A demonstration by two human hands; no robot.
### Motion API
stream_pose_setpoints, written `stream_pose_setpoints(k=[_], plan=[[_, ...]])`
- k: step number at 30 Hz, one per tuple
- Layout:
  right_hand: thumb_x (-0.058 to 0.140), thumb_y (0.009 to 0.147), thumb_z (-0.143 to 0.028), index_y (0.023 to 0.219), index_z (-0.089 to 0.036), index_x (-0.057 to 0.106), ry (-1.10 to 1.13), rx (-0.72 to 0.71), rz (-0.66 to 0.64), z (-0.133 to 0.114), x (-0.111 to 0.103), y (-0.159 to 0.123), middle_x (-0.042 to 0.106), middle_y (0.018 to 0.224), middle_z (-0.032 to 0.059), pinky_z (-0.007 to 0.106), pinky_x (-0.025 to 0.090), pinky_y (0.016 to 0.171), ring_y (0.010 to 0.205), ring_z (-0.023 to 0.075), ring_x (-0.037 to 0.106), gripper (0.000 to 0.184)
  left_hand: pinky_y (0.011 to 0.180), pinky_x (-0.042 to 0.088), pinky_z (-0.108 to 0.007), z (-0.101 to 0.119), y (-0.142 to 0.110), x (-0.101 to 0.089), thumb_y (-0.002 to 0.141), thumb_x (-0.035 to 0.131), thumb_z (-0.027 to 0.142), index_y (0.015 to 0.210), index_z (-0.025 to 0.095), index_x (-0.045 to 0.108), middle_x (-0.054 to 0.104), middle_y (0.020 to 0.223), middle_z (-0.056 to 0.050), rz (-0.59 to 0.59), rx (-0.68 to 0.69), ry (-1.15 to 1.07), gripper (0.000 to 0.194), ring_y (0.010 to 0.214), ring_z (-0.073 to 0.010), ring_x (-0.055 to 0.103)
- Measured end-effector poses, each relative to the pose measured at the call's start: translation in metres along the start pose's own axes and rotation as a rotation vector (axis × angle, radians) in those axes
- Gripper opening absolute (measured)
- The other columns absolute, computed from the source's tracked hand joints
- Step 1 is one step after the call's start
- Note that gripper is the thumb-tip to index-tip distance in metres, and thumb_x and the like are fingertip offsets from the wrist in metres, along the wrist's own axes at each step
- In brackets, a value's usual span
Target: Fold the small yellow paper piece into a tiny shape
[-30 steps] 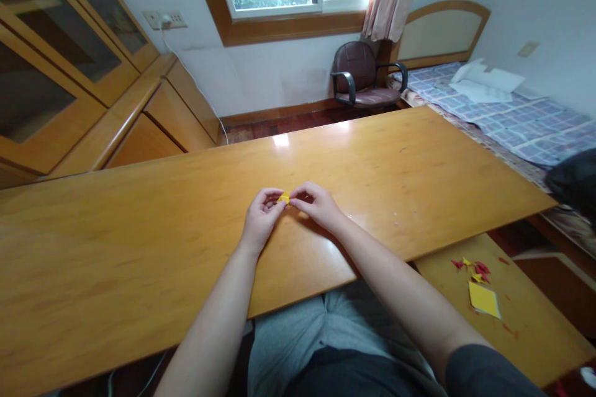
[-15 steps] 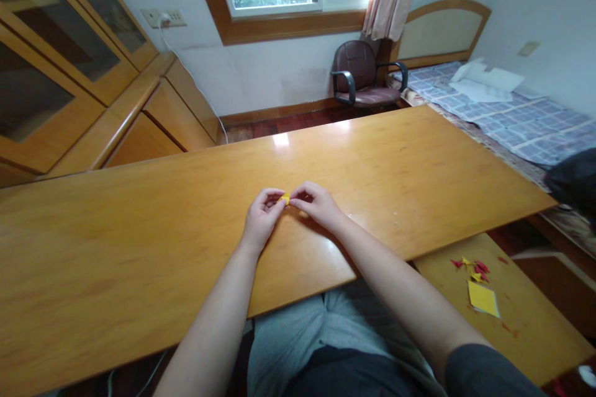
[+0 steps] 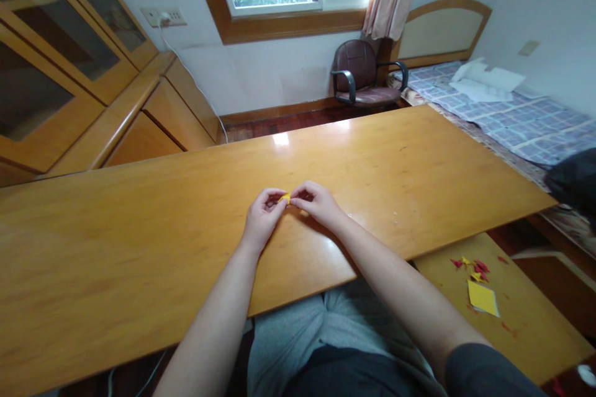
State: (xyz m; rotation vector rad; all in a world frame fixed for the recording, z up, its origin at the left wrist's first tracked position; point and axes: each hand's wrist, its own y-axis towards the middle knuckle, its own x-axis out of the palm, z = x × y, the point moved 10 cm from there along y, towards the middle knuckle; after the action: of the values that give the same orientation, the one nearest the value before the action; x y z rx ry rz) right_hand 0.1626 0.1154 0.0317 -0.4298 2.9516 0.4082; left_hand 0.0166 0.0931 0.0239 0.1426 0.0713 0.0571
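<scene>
A small piece of folded yellow paper [image 3: 285, 198] is held between both hands, just over the wooden table [image 3: 153, 248]. My left hand [image 3: 263, 214] pinches its left side between thumb and fingers. From the other side, my right hand [image 3: 316, 203] grips the paper's right edge with thumb and forefinger. Fingertips cover much of the paper, so its exact folded form is too small to make out.
On a lower board [image 3: 535, 322] at right lie several small red and yellow folded paper pieces [image 3: 477, 272] and a stack of yellow paper squares [image 3: 483, 298]. A brown armchair [image 3: 356, 71] stands beyond the table, beside a bed [image 3: 512, 111]. Cabinets [image 3: 125, 105] line the left.
Both hands stay in nearly the same place. The yellow paper has shifted very slightly between the fingertips.
</scene>
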Motion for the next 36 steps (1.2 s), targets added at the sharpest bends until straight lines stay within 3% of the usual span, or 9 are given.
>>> stream_pose_setpoints(k=[7,15,36], plan=[[0.072,0.078,-0.029,0.081,-0.016,0.068,0.028,0.031,0.005,0.004,0.0,0.0,0.066,0.079,0.0018,0.027,0.046,0.071,0.074,0.014,0.06,0.014,0.081,0.053,-0.03,-0.009,0.003,-0.003,0.07,0.079,0.033,0.093,0.019,0.066,0.07,0.091,-0.003,0.022,-0.014,-0.002,0.03,0.084,-0.0161,0.067],[0.076,0.072,-0.035,0.093,-0.018,0.066,0.296,0.179,0.022,0.019,0.002,-0.001,0.07,0.082,0.002,0.027,0.051,0.072,0.075,0.0141,0.065,0.029,0.081,0.052,-0.029,-0.01,0.005,-0.015,0.068,0.082,0.033,0.094,0.018,0.065,0.069,0.086,-0.002,0.115,-0.076,-0.119,0.035,0.083,-0.0156,0.067],[0.071,0.076,-0.044,0.082,-0.016,0.066,0.219,0.221,-0.05,0.023,0.008,-0.002,0.062,0.064,-0.0019,0.022,0.042,0.053,0.055,0.0105,0.054,0.029,0.071,0.053,-0.028,-0.016,0.006,-0.009,0.062,0.085,0.037,0.084,0.018,0.065,0.07,0.078,-0.001,0.054,-0.131,-0.105,0.035,0.074,-0.016,0.066]])
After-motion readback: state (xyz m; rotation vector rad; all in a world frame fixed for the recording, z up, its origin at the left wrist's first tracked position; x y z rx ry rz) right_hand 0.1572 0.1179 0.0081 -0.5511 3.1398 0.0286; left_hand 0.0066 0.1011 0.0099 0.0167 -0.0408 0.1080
